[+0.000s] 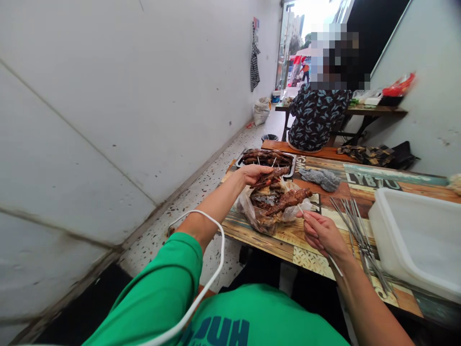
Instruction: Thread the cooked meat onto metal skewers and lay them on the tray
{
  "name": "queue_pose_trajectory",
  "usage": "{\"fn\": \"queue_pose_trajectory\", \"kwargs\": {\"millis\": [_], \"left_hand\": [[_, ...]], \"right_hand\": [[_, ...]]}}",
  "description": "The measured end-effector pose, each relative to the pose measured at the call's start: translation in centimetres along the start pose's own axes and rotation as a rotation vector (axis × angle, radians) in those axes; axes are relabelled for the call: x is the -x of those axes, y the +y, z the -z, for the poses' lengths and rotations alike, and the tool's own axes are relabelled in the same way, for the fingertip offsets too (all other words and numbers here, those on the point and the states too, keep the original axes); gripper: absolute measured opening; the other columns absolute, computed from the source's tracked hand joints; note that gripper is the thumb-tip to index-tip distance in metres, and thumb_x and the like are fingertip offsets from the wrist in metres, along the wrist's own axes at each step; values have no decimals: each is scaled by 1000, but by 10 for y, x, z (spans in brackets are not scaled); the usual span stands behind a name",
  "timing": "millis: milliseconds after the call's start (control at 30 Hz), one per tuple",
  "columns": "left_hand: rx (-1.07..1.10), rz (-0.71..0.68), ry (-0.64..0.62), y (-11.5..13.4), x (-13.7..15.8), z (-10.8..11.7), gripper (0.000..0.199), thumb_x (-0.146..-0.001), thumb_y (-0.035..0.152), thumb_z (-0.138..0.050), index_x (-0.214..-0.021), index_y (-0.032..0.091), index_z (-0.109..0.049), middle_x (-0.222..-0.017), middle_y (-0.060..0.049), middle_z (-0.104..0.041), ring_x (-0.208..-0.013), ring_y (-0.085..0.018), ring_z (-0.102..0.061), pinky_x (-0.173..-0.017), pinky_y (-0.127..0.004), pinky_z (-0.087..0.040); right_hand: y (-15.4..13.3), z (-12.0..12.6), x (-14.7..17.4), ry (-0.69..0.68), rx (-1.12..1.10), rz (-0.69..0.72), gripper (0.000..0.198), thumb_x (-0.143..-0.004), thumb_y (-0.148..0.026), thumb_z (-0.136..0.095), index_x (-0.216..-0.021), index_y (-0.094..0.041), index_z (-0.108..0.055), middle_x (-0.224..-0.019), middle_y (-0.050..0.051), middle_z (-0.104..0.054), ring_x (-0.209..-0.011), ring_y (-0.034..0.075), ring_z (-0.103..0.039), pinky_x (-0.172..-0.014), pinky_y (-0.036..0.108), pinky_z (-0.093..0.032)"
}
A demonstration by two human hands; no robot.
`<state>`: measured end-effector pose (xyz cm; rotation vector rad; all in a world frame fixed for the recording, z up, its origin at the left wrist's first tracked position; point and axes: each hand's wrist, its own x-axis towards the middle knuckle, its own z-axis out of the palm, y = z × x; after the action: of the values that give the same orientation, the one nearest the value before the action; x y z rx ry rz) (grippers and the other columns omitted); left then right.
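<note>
My left hand (257,174) is closed around a dark brown piece of meat (281,173), above the far side of an open clear plastic bag (248,204). More dark, glossy meat (264,199) lies in the bag. My right hand (322,233) grips a thin pale skewer (335,265), whose lower end sticks out below the fist. A long reddish-brown piece of meat (290,199) lies over the bag, at the skewer's upper end. Behind my left hand, a tray (293,166) holds several dark meat skewers (266,156).
A grey cloth (320,179) lies on the patterned wooden table (306,254). Several metal skewers (360,235) are to the right, beside a large white plastic tub (392,230). A white cable (221,259) loops by my left arm. Another person (319,115) sits ahead on a bench (281,146).
</note>
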<state>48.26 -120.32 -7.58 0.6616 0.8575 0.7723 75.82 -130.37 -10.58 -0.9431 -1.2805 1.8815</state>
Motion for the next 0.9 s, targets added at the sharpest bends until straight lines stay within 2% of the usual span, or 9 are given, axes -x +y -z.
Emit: {"fn": "queue_pose_trajectory", "kwargs": {"millis": [200,467,667,900], "left_hand": [[16,-2,11,3,5,-3,21,-88,13,-56,-106,7,-64,-81,-13,-72,-68,-18,-69,-55,-21,-53],[-13,-8,64,1,5,-6,26,-85,13,-60,-111,11,-65,-77,-9,-72,-63,-17,-69,-49,-21,-52],[-9,-21,93,-2,4,-4,29,-82,15,-66,-111,11,-66,-82,-10,-73,-61,-15,-67,-49,-21,-52],[23,-6,94,-3,8,0,29,-87,11,-57,-115,10,-63,-85,-11,-73,-62,-14,-67,-50,-19,-51]], "right_hand": [[-2,2,-4,-79,-158,-58,29,-74,-40,-72,-88,-17,-60,-41,-15,-31,-25,-1,-13,-25,11,-17],[-3,-9,0,16,36,7,40,-73,-49,-73,-92,-16,-60,-41,-14,-33,-25,0,-20,-26,13,-19],[-5,-13,1,21,20,-28,45,-68,-52,-75,-90,-16,-60,-40,-14,-34,-24,0,-20,-25,14,-19],[-4,-8,0,-16,-30,-7,38,-71,-47,-74,-89,-16,-60,-41,-13,-35,-25,0,-19,-25,13,-18]]}}
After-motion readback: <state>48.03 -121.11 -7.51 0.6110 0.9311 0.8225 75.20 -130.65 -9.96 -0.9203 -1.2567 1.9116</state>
